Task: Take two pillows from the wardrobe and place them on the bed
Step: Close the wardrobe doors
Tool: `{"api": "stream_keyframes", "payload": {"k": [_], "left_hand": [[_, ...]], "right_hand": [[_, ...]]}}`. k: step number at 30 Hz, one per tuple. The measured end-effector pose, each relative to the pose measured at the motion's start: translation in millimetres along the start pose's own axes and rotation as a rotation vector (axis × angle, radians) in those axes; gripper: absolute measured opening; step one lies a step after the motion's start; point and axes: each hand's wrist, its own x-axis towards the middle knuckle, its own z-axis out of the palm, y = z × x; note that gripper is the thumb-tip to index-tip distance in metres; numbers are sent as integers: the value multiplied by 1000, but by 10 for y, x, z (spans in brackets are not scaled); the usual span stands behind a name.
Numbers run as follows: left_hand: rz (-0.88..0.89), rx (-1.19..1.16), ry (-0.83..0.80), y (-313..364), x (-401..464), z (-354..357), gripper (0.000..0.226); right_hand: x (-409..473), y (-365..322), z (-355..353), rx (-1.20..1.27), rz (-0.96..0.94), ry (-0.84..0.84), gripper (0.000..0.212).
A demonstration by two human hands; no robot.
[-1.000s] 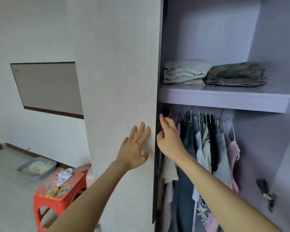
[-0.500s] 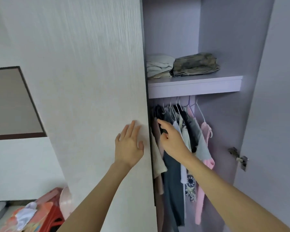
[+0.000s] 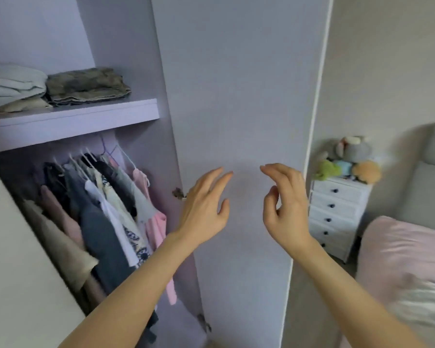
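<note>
The wardrobe stands open, its lilac shelf [image 3: 70, 121] at upper left. Two folded items lie on that shelf, a pale one [image 3: 10, 89] and an olive-brown one [image 3: 86, 85]; I cannot tell whether they are pillows. Below the shelf hang several clothes [image 3: 98, 209]. My left hand [image 3: 206, 207] and my right hand [image 3: 284, 207] are raised in front of the inner face of the open right door [image 3: 236, 96], fingers apart, holding nothing. The bed [image 3: 407, 259] with pink bedding lies at the lower right.
A white chest of drawers [image 3: 337, 212] with soft toys [image 3: 349, 156] on top stands between the door and the bed. A grey headboard [image 3: 432, 172] rises at far right. The left wardrobe door [image 3: 15, 272] edges in at lower left.
The view has swung right, from the left door to the right door and bed. Both hands have left the left door's edge and now hover open before the right door.
</note>
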Motion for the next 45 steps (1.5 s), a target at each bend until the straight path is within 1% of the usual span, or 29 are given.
{"api": "stream_keyframes", "payload": {"k": [2,3,4,5,7,8,9,11,13,15,17,18,19,21,22,24,26,29,31,33,34,36,38,40,42,45], "left_hand": [[79,-27,-24,258,216,176,56],[97,-33,-34,314,283,236,58],[117,-42,-44,413,373,296,60],[129,-43,-57,465,434,344,62],[133,-39,-89,524,530,401,63],[125,-53,-104,532,557,411,63],[104,-89,-106,531,574,403,61],[19,-219,-63,508,567,319,54],[-59,-359,24,472,501,167,47],[-87,-466,81,433,391,-34,44],[-90,-535,111,417,246,-267,43],[-81,-561,121,429,195,-379,41],[-80,-572,138,398,106,-504,41],[-66,-575,185,336,-39,-746,43],[-59,-567,219,300,-103,-859,43],[-86,-500,317,160,-259,-1097,41],[-170,-397,437,-46,-433,-1335,36],[-300,-178,582,-452,-706,-1686,32],[-431,15,639,-737,-821,-1885,40],[-586,167,641,-1000,-859,-2039,55],[-637,248,625,-1137,-870,-2126,61],[-680,377,575,-1333,-840,-2182,67],[-700,465,551,-1520,-809,-2234,68],[-729,507,530,-1680,-768,-2253,60],[-756,515,523,-1808,-723,-2235,47],[-754,508,585,-1910,-647,-2142,32]], "right_hand": [[61,193,-255,-124,18,110,45],[91,267,-300,-168,68,137,49],[124,373,-370,-195,140,139,55],[149,458,-384,-176,233,96,59],[209,562,-357,-17,417,-74,63],[215,586,-326,62,468,-149,64],[204,593,-295,118,488,-188,64],[132,552,-237,214,478,-142,61],[38,472,-197,254,477,-77,55],[-40,353,-154,298,382,-56,47],[-94,187,-104,340,188,-73,43],[-101,106,-82,344,91,-95,43],[-131,-1,-2,369,21,-135,48],[-183,-199,185,459,-66,-219,53],[-206,-282,289,502,-109,-250,50],[-248,-489,581,555,-205,-309,42],[-257,-722,938,570,-286,-368,40],[-250,-1099,1485,513,-355,-443,45],[-243,-1281,1813,447,-380,-472,51],[-231,-1394,2077,369,-390,-499,60],[-215,-1464,2215,334,-399,-509,64],[-196,-1503,2391,244,-414,-522,70],[-160,-1544,2554,207,-434,-542,75],[-116,-1571,2674,183,-455,-560,77],[-69,-1582,2768,171,-471,-576,76],[-22,-1569,2859,156,-489,-577,73]]}}
